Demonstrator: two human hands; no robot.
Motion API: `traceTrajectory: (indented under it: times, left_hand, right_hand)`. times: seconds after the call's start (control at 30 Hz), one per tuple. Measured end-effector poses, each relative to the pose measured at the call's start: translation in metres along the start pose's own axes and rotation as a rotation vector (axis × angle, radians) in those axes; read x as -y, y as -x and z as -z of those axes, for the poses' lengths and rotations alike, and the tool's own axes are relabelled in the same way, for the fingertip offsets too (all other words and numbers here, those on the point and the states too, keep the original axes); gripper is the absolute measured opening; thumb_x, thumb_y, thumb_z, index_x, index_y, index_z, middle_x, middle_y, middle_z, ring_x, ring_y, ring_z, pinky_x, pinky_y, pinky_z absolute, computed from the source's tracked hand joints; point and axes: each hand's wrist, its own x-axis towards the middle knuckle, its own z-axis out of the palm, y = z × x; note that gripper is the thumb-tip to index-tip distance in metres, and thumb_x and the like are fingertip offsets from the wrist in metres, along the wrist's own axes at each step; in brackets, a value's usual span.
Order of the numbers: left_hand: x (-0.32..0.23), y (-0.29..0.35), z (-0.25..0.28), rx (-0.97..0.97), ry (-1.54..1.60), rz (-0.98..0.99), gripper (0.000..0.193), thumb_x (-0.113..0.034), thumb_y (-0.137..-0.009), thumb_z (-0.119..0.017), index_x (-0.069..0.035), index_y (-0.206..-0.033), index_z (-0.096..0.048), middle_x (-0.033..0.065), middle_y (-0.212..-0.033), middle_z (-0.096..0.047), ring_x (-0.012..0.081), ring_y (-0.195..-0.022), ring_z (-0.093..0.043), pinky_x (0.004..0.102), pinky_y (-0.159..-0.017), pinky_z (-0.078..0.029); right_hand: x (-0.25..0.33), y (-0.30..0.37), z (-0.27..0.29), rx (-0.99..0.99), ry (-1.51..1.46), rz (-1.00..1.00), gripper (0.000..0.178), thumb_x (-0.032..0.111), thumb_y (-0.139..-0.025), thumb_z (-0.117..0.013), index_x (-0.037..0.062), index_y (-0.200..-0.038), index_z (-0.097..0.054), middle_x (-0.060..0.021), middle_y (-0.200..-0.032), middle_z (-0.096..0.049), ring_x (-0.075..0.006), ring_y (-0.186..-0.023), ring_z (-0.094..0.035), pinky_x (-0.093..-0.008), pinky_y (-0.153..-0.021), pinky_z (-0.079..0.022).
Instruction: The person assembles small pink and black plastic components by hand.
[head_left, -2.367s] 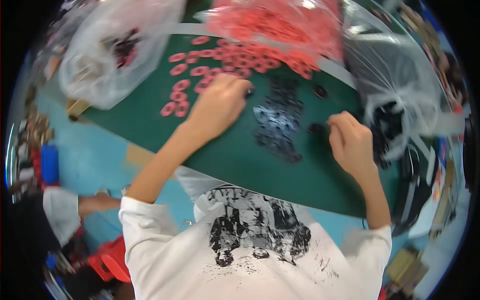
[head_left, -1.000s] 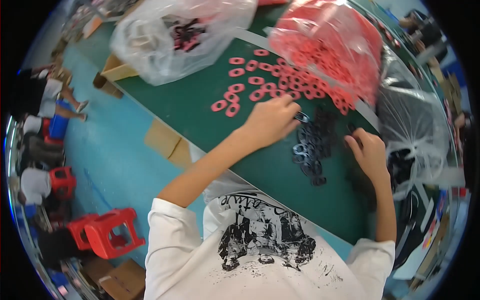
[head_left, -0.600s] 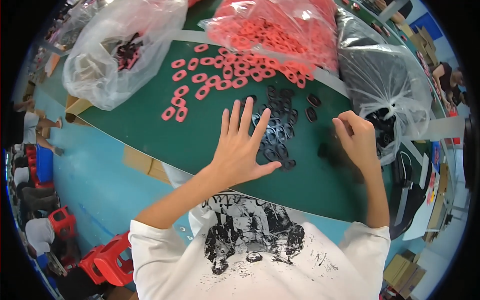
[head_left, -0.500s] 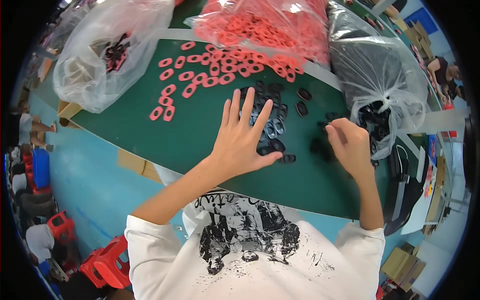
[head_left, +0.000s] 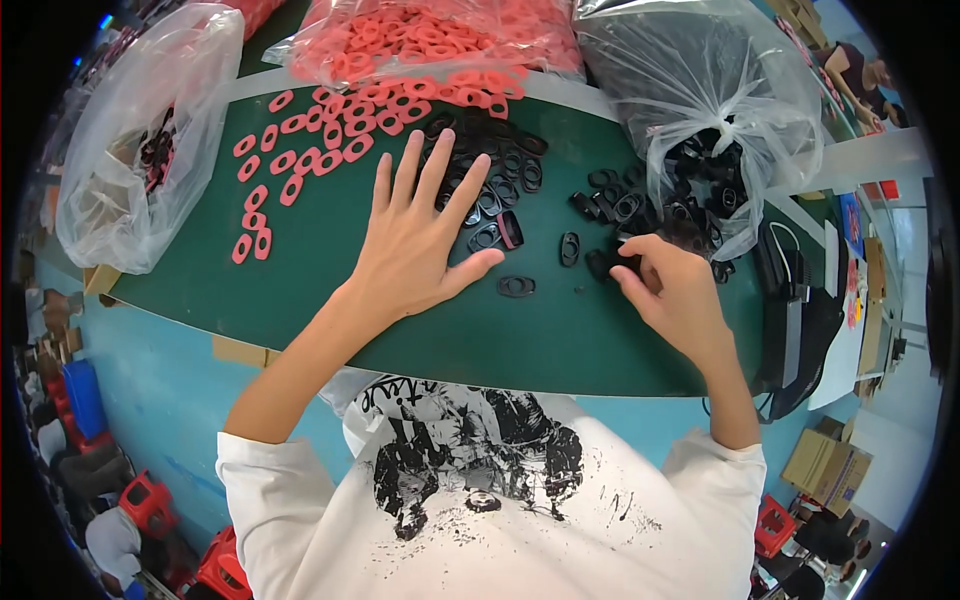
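Observation:
My left hand (head_left: 415, 235) lies flat with fingers spread, over the near-left side of a pile of black oval rings (head_left: 507, 160), hiding part of it. At the pile's near edge, one black ring (head_left: 510, 230) shows a pink face. Below it, by the left thumb, lies a single black ring (head_left: 516, 287). My right hand (head_left: 675, 290) is curled, thumb and forefinger closed about a dark, blurred black oval ring (head_left: 600, 264). Another black ring (head_left: 570, 249) rests left of it. Beyond the right fingers is a smaller group of black rings (head_left: 627, 206).
Pink oval rings (head_left: 333, 135) spread across the green table (head_left: 330, 330) before a clear bag of them (head_left: 430, 40). A clear bag (head_left: 150, 130) stands left. At right, a bag (head_left: 690, 70) spills black rings. A black pouch-like object (head_left: 800, 330) sits near the right edge.
The view has shifted, so the table appears farther left and up. My right hand has moved nearer and left of the bag's mouth. More black rings show beside that bag. My left hand stays spread.

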Motion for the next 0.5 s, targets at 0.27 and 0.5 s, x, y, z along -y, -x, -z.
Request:
traceTrajectory:
  times: [0.27,0.5]
  left_hand:
    - [-0.008,-0.012,-0.003,0.006,0.024,-0.354,0.049,-0.018,-0.080,-0.069,-0.006,-0.127,-0.059,0.0138,-0.140,-0.050,0.0356,-0.133,-0.042,0.0549,-0.108,-0.032]
    - [-0.003,-0.005,-0.005,-0.099,0.003,-0.424,0.044,-0.014,-0.074,-0.068,-0.003,-0.117,-0.064,0.0099,-0.123,-0.060,0.0304,-0.124,-0.049,0.0506,-0.103,-0.039]
  right_hand:
    - [0.007,0.000,-0.022,0.023,0.128,0.064,0.026,0.017,-0.078,-0.079,0.0062,-0.094,-0.062,-0.0064,-0.059,-0.052,-0.0184,-0.049,-0.050,-0.0315,-0.049,-0.039]
    - [0.008,0.000,-0.017,0.053,0.132,0.029,0.026,0.016,-0.077,-0.079,0.0072,-0.094,-0.060,-0.0060,-0.061,-0.052,-0.0204,-0.049,-0.050,-0.0328,-0.049,-0.039]
